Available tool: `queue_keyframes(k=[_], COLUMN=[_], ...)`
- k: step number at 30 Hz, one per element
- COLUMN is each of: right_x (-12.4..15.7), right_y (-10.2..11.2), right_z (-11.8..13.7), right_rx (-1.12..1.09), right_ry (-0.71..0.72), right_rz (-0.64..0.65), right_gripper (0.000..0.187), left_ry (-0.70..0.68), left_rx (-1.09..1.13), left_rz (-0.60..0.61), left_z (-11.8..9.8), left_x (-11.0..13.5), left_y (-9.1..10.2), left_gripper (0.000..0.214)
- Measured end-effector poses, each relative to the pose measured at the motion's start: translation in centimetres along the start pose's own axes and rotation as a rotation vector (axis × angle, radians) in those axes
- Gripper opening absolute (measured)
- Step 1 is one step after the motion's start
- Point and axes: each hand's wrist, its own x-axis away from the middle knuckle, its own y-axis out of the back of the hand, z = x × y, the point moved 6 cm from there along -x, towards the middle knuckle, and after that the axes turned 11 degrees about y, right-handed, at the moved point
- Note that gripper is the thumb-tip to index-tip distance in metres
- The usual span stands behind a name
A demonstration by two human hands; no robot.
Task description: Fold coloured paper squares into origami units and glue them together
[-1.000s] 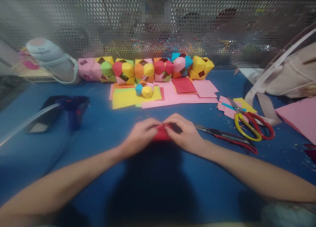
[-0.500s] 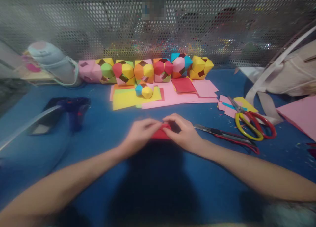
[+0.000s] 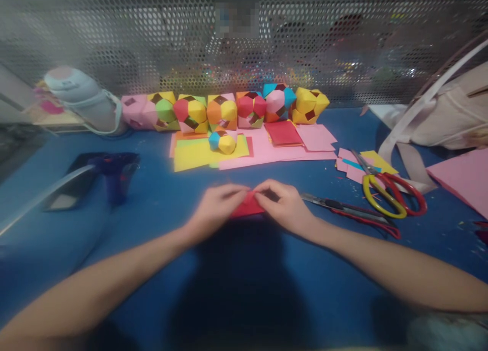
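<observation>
At the far left a pale blue bottle [image 3: 82, 99] lies on its side against the perforated metal screen [image 3: 114, 35]; a dark mark on its cap is too blurred to read. In front of it a blue glue gun [image 3: 114, 170] stands on the blue worktop [image 3: 236, 290].

Along the foot of the screen runs a row of folded paper balls [image 3: 224, 109] in pink, yellow, green, orange, red and blue, each touching the next. A smaller paper ball [image 3: 224, 141] sits just before the row on a yellow sheet [image 3: 192, 155], which overlaps wide pink sheets [image 3: 274, 150]. A red stack [image 3: 284, 133] lies on those.

Near the middle of the worktop, the left hand [image 3: 213, 213] and the right hand [image 3: 290, 208] meet over a small red paper [image 3: 247, 207]. It lies flat on the worktop between them. The left fingers [image 3: 238, 191] are closed on its upper left edge, and the right fingers [image 3: 267, 187] are pinched on its upper right edge, so that the fingertips of both hands almost touch above it. Only the middle of the paper shows.

Just right of the right hand lies a cutter [image 3: 354, 212] with a red handle. Beyond it, scissors [image 3: 392, 193] with yellow and red grips rest partly on paper scraps [image 3: 354, 163]. A pale bag [image 3: 446, 112] and a large pink sheet [image 3: 465, 178] fill the right edge.
</observation>
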Motion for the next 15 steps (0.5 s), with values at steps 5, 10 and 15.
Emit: queue_keyframes(k=[5, 10, 15], right_x=[0.01, 0.02, -0.07], right_y=[0.14, 0.17, 0.14], right_z=[0.3, 0.34, 0.2], right_rx=[0.009, -0.003, -0.054], right_ry=[0.012, -0.018, -0.091], right_rz=[-0.021, -0.02, 0.007], right_gripper=[0.011, 0.013, 0.014], left_ry=[0.008, 0.032, 0.038], left_rx=[-0.008, -0.009, -0.023], left_rz=[0.048, 0.039, 0.008], left_z=[-0.3, 0.1, 0.19], left_x=[0.3, 0.14, 0.07], left_y=[-0.28, -0.31, -0.18], left_gripper=[0.028, 0.028, 0.025])
